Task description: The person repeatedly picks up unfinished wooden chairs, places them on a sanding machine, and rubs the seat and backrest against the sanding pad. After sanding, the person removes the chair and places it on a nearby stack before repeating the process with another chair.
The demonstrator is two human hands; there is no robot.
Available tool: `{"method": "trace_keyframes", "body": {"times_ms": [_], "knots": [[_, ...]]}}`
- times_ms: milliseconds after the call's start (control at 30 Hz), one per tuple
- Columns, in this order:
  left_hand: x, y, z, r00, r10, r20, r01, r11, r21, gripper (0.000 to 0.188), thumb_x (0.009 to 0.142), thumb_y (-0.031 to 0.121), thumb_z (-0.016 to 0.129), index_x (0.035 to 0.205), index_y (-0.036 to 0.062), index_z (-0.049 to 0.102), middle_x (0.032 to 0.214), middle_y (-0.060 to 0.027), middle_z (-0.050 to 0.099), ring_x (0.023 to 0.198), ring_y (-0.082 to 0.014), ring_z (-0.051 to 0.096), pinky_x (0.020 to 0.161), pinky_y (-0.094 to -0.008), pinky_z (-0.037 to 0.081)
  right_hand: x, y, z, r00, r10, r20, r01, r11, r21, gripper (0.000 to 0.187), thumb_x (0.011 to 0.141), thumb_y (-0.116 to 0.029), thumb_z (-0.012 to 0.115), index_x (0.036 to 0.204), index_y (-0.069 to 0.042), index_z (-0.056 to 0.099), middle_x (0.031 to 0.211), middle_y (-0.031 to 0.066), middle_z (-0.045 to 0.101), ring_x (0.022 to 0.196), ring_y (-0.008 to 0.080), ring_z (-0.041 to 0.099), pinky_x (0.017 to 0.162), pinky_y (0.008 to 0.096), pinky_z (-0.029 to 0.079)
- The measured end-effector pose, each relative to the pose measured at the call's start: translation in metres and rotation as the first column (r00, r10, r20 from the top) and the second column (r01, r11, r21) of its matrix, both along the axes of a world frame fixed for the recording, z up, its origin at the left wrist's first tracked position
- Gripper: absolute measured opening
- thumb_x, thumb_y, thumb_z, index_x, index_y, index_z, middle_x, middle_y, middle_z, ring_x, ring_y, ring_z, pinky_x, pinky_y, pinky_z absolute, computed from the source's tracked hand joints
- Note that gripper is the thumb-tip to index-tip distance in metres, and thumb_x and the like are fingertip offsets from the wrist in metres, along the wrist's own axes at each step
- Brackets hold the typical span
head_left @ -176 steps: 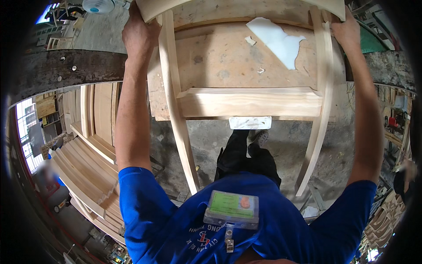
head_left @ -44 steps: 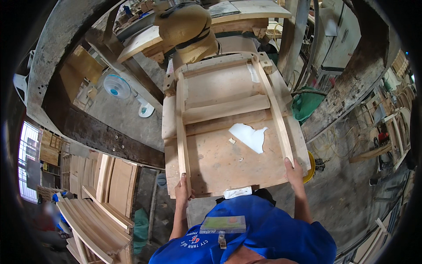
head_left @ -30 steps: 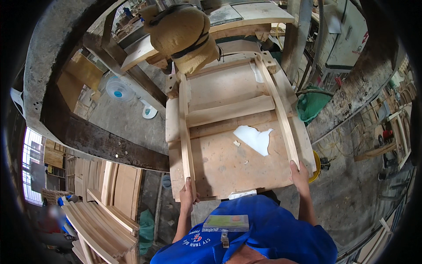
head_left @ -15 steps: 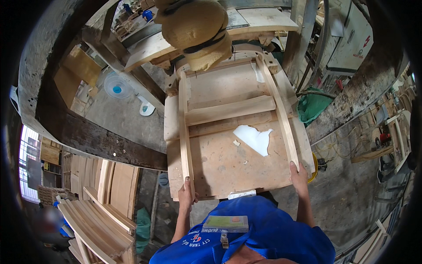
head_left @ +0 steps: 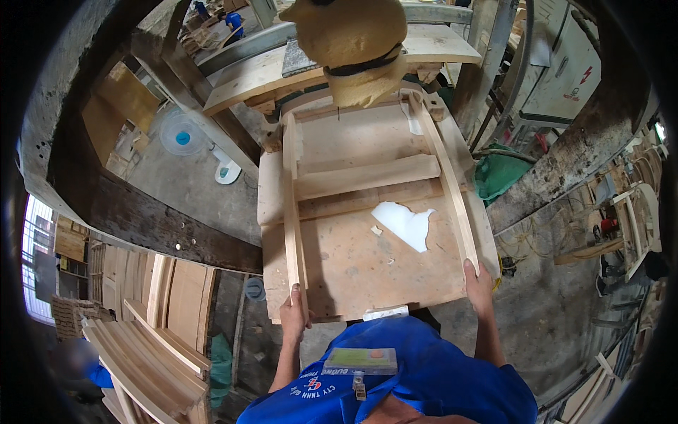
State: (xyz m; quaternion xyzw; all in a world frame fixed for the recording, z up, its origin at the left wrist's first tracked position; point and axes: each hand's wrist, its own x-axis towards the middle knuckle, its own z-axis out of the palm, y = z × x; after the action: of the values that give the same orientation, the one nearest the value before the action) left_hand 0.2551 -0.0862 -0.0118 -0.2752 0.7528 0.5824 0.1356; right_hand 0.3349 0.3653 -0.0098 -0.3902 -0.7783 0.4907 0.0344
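Observation:
A wooden frame with two long side rails and a crosspiece lies over a worn wooden work board. At the near end of the left rail, my left hand is closed round the wood with the thumb on top. My right hand grips the near end of the right rail in the same way. The far ends of both rails rest by the wooden blocks at the back of the board. A torn white sheet lies on the board between the rails.
A yellowish foam-like lump hangs over the far end. Thick metal frame bars stand at both sides. Curved wooden parts are stacked at lower left. A fan stands on the floor; an electrical cabinet is at far right.
The view has shifted slightly, and the foam-like lump appears further right. Both hands keep their hold on the rails, and the frame stays nearly in place on the board.

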Motion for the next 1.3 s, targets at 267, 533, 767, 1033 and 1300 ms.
{"method": "trace_keyframes", "body": {"times_ms": [267,533,767,1033,1300], "knots": [[0.0,-0.001,0.003,0.999,-0.025,-0.023,0.025,1.0,-0.003,0.074,0.103,0.063,0.049,0.112,-0.0077,0.068,0.054,-0.0105,0.057,0.036,-0.016,0.05,0.035,-0.0307,0.036,0.0,0.001,-0.005,1.0,0.018,-0.014,-0.017,0.998,0.066,0.05,0.102,-0.044,0.059,0.113,0.004,0.066,0.079,0.0157,0.068,0.07,0.0255,0.068,0.069,0.0409,0.053],[0.001,0.0,-0.003,0.999,-0.042,0.008,0.042,0.998,-0.039,0.074,0.104,0.063,0.047,0.112,-0.0076,0.068,0.056,-0.0096,0.058,0.038,-0.0156,0.051,0.036,-0.0305,0.037,0.005,0.005,-0.024,0.998,0.046,-0.032,-0.042,0.992,0.122,0.051,0.102,-0.046,0.06,0.108,0.004,0.067,0.076,0.0158,0.067,0.066,0.0245,0.068,0.066,0.0399,0.053],[0.002,-0.001,-0.011,0.999,-0.029,0.022,0.03,0.999,-0.044,0.073,0.104,0.062,0.047,0.114,-0.0073,0.067,0.057,-0.0092,0.058,0.041,-0.0155,0.054,0.037,-0.0298,0.04,-0.002,0.001,-0.018,0.999,0.026,-0.026,-0.026,0.999,0.02,0.051,0.103,-0.044,0.059,0.114,0.006,0.066,0.081,0.0183,0.069,0.067,0.0253,0.069,0.067,0.0393,0.054],[-0.004,-0.001,-0.006,0.996,-0.058,0.066,0.06,0.998,-0.033,0.071,0.103,0.065,0.048,0.11,-0.0034,0.066,0.057,-0.009,0.059,0.042,-0.0162,0.056,0.035,-0.0294,0.039,0.006,0.01,-0.044,0.995,0.071,-0.071,-0.06,0.988,0.145,0.052,0.103,-0.043,0.059,0.121,0.005,0.064,0.092,0.0211,0.067,0.084,0.0325,0.065,0.076,0.0413,0.051],[-0.001,-0.002,-0.008,0.994,-0.066,0.092,0.071,0.996,-0.047,0.075,0.102,0.071,0.044,0.111,-0.0002,0.064,0.06,-0.0108,0.062,0.045,-0.0179,0.06,0.035,-0.0289,0.039,0.003,0.008,-0.008,0.996,0.077,-0.032,-0.072,0.986,0.147,0.05,0.103,-0.043,0.057,0.121,0.003,0.065,0.1,0.0276,0.072,0.099,0.0451,0.07,0.087,0.0483,0.053]]}}
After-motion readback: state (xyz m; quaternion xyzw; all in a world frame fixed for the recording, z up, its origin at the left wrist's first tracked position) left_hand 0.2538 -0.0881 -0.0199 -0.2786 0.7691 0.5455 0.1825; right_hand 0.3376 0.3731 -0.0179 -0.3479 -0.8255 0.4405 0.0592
